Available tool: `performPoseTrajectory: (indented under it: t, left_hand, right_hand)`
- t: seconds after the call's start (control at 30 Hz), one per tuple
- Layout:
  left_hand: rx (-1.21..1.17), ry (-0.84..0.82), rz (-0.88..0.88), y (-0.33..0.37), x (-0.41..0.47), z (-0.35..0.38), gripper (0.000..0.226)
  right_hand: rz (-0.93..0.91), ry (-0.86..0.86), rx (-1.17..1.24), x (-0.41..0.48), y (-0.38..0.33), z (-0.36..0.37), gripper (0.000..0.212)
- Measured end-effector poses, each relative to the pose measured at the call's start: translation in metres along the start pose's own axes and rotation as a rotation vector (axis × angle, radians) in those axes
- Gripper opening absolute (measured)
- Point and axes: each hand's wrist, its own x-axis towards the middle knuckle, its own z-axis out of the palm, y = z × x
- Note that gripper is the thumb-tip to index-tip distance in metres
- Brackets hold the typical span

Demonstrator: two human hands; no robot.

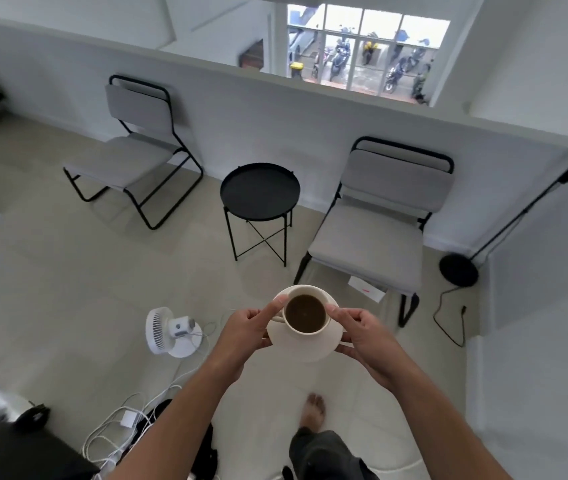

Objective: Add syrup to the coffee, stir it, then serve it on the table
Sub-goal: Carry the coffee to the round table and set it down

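both hands grip saucer (305,346) under coffee cup (306,311): left hand (246,332), right hand (362,332).

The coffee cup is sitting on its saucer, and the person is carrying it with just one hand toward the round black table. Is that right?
Not quite. The head view shows both hands carrying it: the left hand and the right hand each grip the saucer from their side. The rest is right: the coffee cup sits on the saucer, and the round black table stands ahead between two chairs.
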Motion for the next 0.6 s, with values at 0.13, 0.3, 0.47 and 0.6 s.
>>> performPoseTrajectory:
  t: [0.13, 0.3, 0.47, 0.6]
  left_hand:
    - [-0.053, 0.082, -0.011, 0.018, 0.033, -0.004, 0.11]
    - [-0.092, 0.157, -0.027, 0.042, 0.068, -0.003, 0.098]
    - [-0.102, 0.216, -0.035, 0.072, 0.097, -0.003, 0.085]
    - [-0.095, 0.234, -0.042, 0.091, 0.13, -0.011, 0.085]
  right_hand:
    - [0.006, -0.069, -0.032, 0.048, -0.036, 0.006, 0.067]
    - [-0.009, -0.146, -0.097, 0.101, -0.073, 0.009, 0.065]
    - [-0.001, -0.205, -0.126, 0.15, -0.101, 0.013, 0.071]
    - [0.014, -0.233, -0.133, 0.186, -0.118, 0.019, 0.074]
